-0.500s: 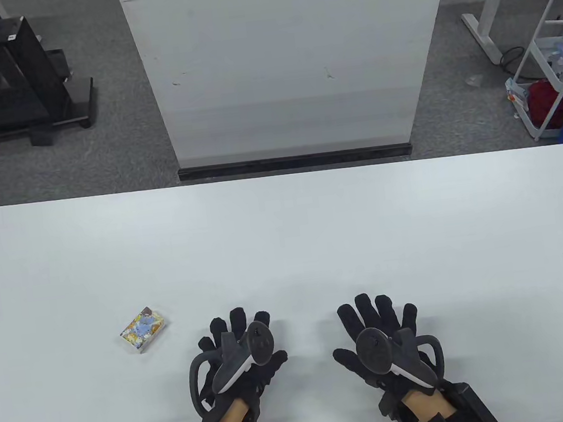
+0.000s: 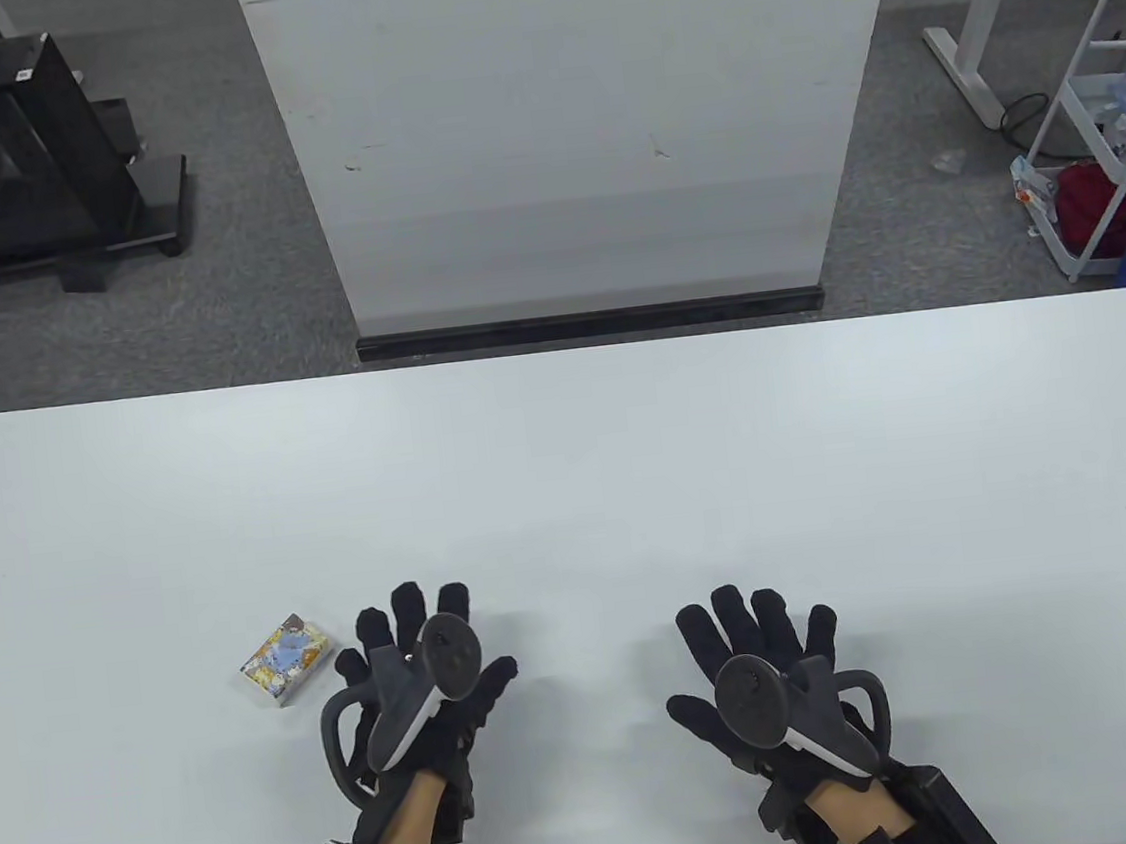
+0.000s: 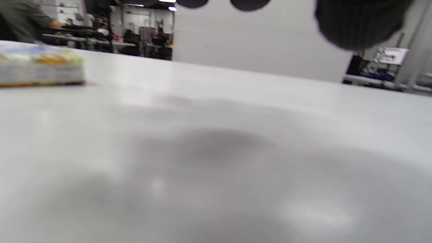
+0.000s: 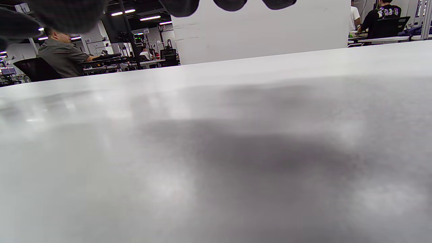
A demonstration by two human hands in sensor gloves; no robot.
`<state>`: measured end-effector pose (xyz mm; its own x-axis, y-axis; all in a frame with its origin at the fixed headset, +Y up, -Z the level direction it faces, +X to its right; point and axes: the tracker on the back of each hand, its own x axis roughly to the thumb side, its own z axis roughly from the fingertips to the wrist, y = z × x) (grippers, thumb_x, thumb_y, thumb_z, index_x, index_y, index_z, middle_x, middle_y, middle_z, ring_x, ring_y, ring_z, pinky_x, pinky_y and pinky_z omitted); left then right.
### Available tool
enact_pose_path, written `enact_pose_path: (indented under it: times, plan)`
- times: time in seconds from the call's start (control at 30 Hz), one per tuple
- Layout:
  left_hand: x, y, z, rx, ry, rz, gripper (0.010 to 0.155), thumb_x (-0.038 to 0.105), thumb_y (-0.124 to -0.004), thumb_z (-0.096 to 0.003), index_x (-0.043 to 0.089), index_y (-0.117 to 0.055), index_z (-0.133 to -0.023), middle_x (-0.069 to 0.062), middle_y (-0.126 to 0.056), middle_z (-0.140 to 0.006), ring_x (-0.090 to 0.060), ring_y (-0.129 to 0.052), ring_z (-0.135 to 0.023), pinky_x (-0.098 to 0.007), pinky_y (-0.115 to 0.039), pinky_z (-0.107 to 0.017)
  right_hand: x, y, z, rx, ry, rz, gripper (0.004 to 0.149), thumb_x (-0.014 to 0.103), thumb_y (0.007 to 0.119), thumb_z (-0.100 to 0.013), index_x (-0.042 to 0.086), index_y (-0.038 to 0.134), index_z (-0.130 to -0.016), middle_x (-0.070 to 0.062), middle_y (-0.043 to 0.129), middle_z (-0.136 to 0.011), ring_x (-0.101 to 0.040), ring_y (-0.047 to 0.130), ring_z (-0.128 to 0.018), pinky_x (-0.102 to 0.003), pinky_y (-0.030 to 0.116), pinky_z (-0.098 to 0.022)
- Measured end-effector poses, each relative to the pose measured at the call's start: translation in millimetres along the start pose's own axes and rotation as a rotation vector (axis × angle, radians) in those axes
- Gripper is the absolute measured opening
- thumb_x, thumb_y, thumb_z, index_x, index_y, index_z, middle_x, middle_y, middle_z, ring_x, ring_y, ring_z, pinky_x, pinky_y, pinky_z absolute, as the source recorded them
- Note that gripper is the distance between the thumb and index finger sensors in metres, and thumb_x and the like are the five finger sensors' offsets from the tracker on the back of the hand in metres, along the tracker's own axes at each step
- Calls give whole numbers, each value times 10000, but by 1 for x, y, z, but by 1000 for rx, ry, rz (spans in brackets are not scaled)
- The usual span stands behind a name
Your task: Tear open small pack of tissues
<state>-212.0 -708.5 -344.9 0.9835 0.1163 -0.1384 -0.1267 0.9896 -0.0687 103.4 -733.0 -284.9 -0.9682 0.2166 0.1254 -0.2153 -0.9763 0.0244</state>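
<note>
White table [image 2: 567, 462]; tissue pack [image 2: 285, 658] lying left | grey carpet [image 2: 236, 275]; white panel [image 2: 571, 119] | hands spread, empty

Surface [image 2: 627, 455]: white, smooth, matte top with rounded far corners, spanning the full width of the table view. Lying directly on it: one small tissue pack [image 2: 286, 658] with a colourful printed wrapper, flat, set at a slant, near the front edge on the left side.
</note>
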Motion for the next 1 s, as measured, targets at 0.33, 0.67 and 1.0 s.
enact_pose_path:
  times: [0.33,0.67,1.0]
  plan:
    - [-77,10,-17,22,294,176,854,607,-796,-449,395,-314,-1120,-80,-198,-1238,-510,-241,-1122,-693,-315,-792,2,0,2,1,-13,0,865,709,690,-453,351,433,-1197,-40,346,-1264,-440,366,-1141,-750,240,-724]
    - [-124,-4,-28,-17,494,180,897,505,-907,-455,369,-328,-1125,-72,-244,-1240,-512,-270,-1117,-683,-337,-794,7,2,3,-6,-37,1,839,689,694,-465,345,455,-1192,-37,372,-1260,-433,390,-1139,-748,246,-727]
    - [-131,-15,-34,-93,532,212,836,476,-844,-502,340,-306,-1128,-86,-316,-1235,-521,-303,-1109,-696,-333,-782,3,-3,3,-14,-24,-19,832,684,696,-465,340,471,-1188,-37,386,-1255,-435,414,-1133,-748,251,-725]
